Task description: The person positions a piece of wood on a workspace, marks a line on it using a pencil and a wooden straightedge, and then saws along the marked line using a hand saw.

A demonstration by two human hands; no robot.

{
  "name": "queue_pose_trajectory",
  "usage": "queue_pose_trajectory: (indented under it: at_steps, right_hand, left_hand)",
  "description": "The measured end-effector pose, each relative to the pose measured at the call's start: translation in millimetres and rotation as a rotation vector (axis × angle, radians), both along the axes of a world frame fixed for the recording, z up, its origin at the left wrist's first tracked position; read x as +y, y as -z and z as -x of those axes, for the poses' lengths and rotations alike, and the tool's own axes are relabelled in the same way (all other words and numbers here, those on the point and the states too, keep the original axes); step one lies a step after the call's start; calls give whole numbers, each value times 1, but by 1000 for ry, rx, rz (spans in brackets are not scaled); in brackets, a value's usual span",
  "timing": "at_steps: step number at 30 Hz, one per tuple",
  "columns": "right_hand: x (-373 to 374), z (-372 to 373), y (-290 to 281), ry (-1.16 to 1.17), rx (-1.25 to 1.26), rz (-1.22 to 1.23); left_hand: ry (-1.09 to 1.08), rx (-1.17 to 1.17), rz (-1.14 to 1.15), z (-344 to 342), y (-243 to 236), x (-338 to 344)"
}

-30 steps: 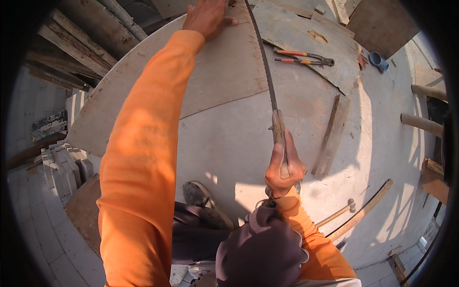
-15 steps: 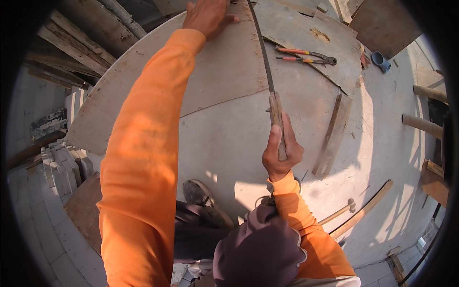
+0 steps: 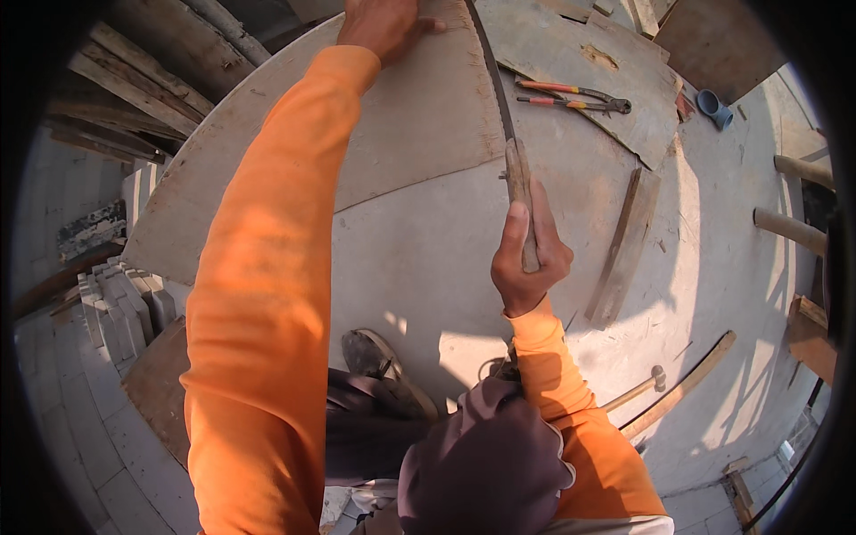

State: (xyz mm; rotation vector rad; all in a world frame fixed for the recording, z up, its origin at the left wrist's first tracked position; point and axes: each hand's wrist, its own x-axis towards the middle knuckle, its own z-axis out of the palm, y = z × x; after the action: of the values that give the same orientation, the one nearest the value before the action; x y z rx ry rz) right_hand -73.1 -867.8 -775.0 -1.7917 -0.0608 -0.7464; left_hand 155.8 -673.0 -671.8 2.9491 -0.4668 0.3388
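My right hand (image 3: 533, 250) is wrapped round the worn wooden handle of a saw (image 3: 520, 178). Its narrow dark blade runs away from me along the rough, splintered right edge of a large sheet of plywood (image 3: 428, 116). The far end of the blade passes out of the picture. On the sheet's far part lies my left hand (image 3: 385, 28), thumb stretched toward the blade. The upper frame edge cuts off part of its fingers. To the right of the blade, a pair of pincers (image 3: 580, 96) with red and yellow handles lies beside another thin board (image 3: 615, 76).
A narrow wood strip (image 3: 624, 250) lies right of my hand. A hammer (image 3: 637, 388) and a curved wooden piece (image 3: 682, 383) are near my right arm. A blue pipe fitting (image 3: 713, 109) stands farther off. Timber planks (image 3: 143, 85) and stacked grey blocks (image 3: 120, 308) fill the left side.
My right hand has pushed the saw a little away from me along the sheet's edge. My left hand sits slightly higher in the picture and stays on the plywood.
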Motion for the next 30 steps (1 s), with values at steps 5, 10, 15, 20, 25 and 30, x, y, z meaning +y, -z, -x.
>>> queue_pose_trajectory:
  at_steps: [5, 10, 15, 20, 25, 30]
  right_hand:
    - [19, -75, -29, 2, -110, -36]
    - [-4, 35, 35, -22, 7, 80]
    - [12, -47, -16, -17, -35, 7]
    - [11, -49, -24, -38, -36, 5]
    - [-8, 47, 25, -59, 83, 48]
    - [16, -61, -29, -13, -75, 16]
  left_hand:
    - [12, 35, -16, -3, -4, -8]
    - [-19, 17, -33, -5, 4, 6]
    - [25, -15, -17, -12, 9, 3]
    - [11, 14, -30, -8, 5, 3]
    - [4, -19, -45, -9, 7, 7]
    - [-20, 22, -37, -6, 3, -5]
